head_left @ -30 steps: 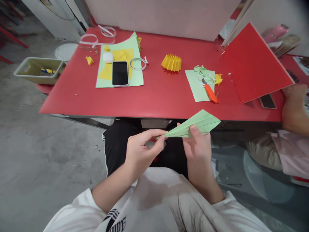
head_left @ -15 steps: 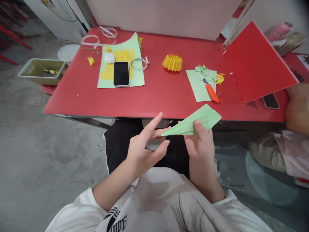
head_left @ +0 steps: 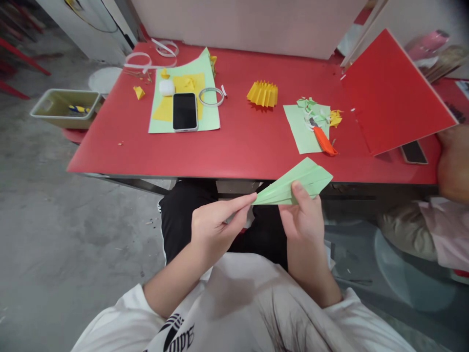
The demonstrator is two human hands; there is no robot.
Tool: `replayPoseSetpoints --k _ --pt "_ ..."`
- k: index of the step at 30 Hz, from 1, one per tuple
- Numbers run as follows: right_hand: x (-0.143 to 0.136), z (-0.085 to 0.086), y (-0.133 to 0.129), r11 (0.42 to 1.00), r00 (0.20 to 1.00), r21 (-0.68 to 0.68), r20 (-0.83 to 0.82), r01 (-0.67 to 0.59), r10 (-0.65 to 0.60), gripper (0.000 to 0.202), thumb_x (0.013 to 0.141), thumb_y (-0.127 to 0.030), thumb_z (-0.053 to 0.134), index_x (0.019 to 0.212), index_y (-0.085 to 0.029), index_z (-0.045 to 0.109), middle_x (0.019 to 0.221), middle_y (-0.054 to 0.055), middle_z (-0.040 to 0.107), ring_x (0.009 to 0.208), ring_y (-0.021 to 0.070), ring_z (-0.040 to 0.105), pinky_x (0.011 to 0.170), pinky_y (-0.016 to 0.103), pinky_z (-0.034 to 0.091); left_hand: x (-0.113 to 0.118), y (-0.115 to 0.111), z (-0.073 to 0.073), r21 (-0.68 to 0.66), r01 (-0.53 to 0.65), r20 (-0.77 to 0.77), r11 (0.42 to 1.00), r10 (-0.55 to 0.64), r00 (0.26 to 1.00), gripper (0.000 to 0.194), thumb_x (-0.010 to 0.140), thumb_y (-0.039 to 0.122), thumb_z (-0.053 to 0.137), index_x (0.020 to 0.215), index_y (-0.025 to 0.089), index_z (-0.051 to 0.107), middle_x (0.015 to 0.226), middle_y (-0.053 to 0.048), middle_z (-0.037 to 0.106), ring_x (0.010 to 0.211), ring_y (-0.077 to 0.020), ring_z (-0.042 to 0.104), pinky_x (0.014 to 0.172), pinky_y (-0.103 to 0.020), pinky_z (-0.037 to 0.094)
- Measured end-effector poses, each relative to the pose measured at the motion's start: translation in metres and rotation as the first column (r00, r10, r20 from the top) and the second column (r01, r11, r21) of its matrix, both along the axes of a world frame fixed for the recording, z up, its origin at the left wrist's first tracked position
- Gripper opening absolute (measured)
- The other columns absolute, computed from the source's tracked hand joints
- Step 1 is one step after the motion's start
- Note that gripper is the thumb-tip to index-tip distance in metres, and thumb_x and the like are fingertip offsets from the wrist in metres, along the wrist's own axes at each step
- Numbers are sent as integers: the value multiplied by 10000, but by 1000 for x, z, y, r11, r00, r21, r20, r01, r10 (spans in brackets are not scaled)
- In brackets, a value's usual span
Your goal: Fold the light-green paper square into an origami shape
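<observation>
A folded piece of light green paper [head_left: 293, 188], narrow at its left tip and wide at the right, is held above my lap by the table's front edge. My right hand [head_left: 302, 210] grips its lower middle, thumb on top and fingers underneath. My left hand [head_left: 222, 220] pinches the pointed left tip between fingers and thumb. Beyond the paper, an orange utility knife [head_left: 324, 141] lies on a small green sheet [head_left: 296, 129] with green paper scraps [head_left: 310, 106]. A pleated yellow paper piece [head_left: 263, 94] stands farther back on the red table [head_left: 234, 146].
A phone [head_left: 185, 112], a white case [head_left: 167, 88] and a tape roll [head_left: 211, 97] rest on green and yellow sheets at left. A red board [head_left: 399, 98] leans at right, near a person's arm [head_left: 454, 161]. A bin [head_left: 54, 115] stands at far left.
My left hand has closed from spread fingers into a pinch on the paper's pointed tip. The paper, still in my right hand, has shifted very slightly.
</observation>
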State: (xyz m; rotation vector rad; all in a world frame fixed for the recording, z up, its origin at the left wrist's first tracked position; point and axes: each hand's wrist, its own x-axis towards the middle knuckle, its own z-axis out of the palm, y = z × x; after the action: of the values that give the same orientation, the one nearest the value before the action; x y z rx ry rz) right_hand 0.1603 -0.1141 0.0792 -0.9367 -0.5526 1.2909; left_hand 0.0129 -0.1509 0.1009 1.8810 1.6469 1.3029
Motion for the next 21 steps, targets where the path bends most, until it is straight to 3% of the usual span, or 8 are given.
replayPoseSetpoints --k 2,5,9,13,21 --pt "0 -1 0 1000 999 -10 38 15 -15 254 719 -261 688 967 -233 644 920 14 683 946 177 626 855 374 512 -1 0 -3 -20 10 20 1000 -10 1000 226 788 117 583 905 256 718 644 64 712 474 -41 595 485 -116 470" --pt "-2 -3 0 999 997 -24 79 24 -22 232 718 -279 686 943 -238 645 906 2 688 949 183 632 843 368 521 1 2 -8 -67 74 129 995 -65 989 244 771 145 609 976 242 699 836 30 737 634 -81 668 643 -144 538" --pt "-7 -5 -2 999 993 -31 120 28 -24 196 734 -287 672 922 -239 638 919 -2 687 930 179 635 821 360 527 11 6 -17 -161 159 465 974 -67 883 342 753 222 656 1094 199 643 1053 -41 695 824 -147 685 759 -218 571" --pt "-9 -5 -2 998 991 -33 124 53 -48 182 723 -284 683 888 -222 640 933 14 679 888 174 635 764 343 541 18 7 -21 -215 186 647 959 -2 762 251 775 217 635 1022 190 674 1019 -44 701 746 -127 690 733 -224 584" --pt "-8 -5 -1 999 998 -29 54 43 -42 205 711 -266 692 905 -227 640 959 -4 671 894 165 638 798 342 525 11 3 -14 -338 238 660 911 49 750 264 803 213 592 1051 235 681 779 18 731 657 -113 681 724 -264 603"
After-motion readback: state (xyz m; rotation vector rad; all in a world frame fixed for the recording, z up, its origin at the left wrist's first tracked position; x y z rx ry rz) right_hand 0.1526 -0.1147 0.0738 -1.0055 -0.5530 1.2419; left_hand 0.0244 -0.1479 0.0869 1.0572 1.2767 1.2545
